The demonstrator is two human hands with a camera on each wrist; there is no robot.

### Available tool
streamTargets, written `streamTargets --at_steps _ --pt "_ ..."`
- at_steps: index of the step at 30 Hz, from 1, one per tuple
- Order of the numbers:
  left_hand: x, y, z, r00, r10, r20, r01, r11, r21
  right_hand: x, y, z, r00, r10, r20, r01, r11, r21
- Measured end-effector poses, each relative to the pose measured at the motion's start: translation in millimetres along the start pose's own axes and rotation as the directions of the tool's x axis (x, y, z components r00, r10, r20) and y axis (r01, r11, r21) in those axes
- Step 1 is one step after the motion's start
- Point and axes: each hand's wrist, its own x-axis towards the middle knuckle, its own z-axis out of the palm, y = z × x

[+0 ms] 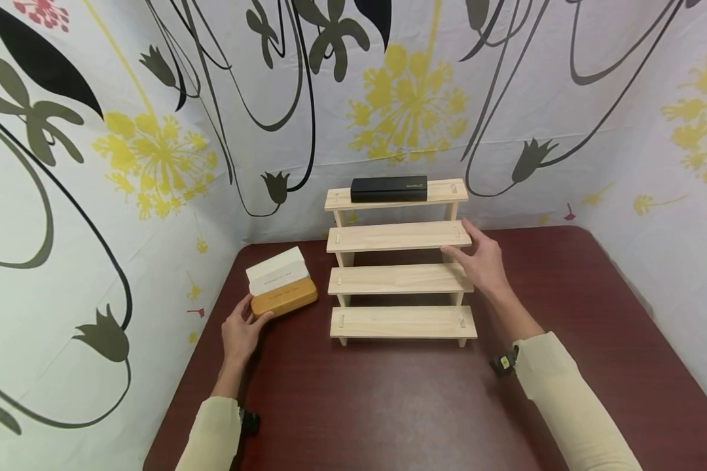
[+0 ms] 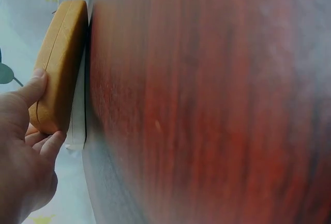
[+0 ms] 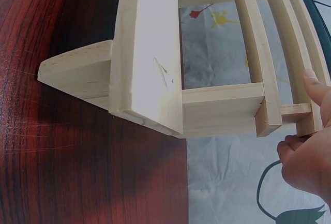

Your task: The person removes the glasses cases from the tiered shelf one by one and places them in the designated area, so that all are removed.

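Note:
My left hand (image 1: 240, 332) holds the near left end of a mustard-yellow glasses case (image 1: 285, 297), thumb on one side and fingers on the other. A seam runs along the case (image 2: 58, 53) in the left wrist view. Right behind it lies a white box (image 1: 278, 271) with small lettering. My right hand (image 1: 482, 259) grips the right end of the second shelf from the top of a pale wooden tiered stand (image 1: 402, 280). In the right wrist view the thumb lies on the stand's shelf end (image 3: 309, 123), with the fingers curled beneath.
A black oblong case (image 1: 389, 189) with small gold lettering sits on the top shelf. The stand's lower shelves step down toward me on a dark red wooden table (image 1: 377, 399). A white floral cloth (image 1: 330, 144) hangs behind the table and along both sides.

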Motion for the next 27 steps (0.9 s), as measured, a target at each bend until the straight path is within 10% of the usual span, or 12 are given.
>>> streamTargets --at_steps 27 --pt "3.9 -9.3 -0.2 0.996 -0.018 0.092 0.013 0.998 0.060 0.3 3.0 -0.1 1.000 -0.008 0.014 0.008 1.000 0.015"
